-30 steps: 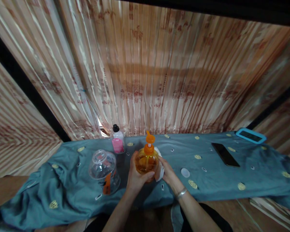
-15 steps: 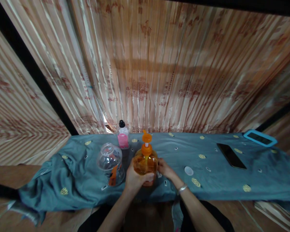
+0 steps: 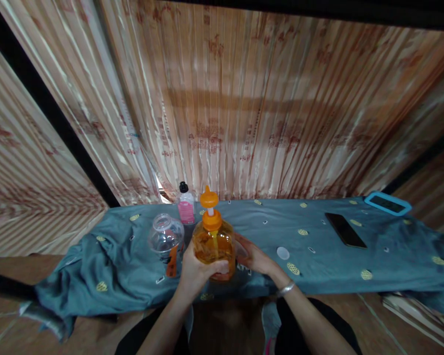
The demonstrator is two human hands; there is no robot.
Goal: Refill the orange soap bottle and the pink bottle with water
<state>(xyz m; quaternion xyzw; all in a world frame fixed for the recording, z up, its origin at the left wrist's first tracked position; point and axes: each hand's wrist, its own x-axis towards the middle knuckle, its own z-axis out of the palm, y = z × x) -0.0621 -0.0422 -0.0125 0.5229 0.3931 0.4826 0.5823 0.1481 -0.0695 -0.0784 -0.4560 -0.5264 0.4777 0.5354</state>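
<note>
A clear pump bottle (image 3: pixel 213 246) of amber liquid, with an orange pump head (image 3: pixel 209 199), is between my hands near the front of the cloth-covered surface. My left hand (image 3: pixel 202 268) is closed around its left and front side, thumb across the lower front. At the bottle's right side is my right hand (image 3: pixel 254 254), fingers reaching along and partly behind it; their tips are hidden. To the left stands a clear plastic jar (image 3: pixel 166 236) with an orange and black label. Behind it is a small bottle (image 3: pixel 186 209) with a pink label and black cap.
A small white disc (image 3: pixel 282 253) lies on the teal patterned cloth (image 3: pixel 266 236) right of my hand. Farther right are a dark phone (image 3: pixel 345 230) and a blue-framed device (image 3: pixel 388 203). A striped curtain (image 3: pixel 214 113) hangs behind, with dark frame bars at the sides.
The pump bottle has shifted left and looks larger, its pump head nearer the pink-labelled bottle. My right hand's fingers have stretched further along the bottle's side. The view has shifted slightly.
</note>
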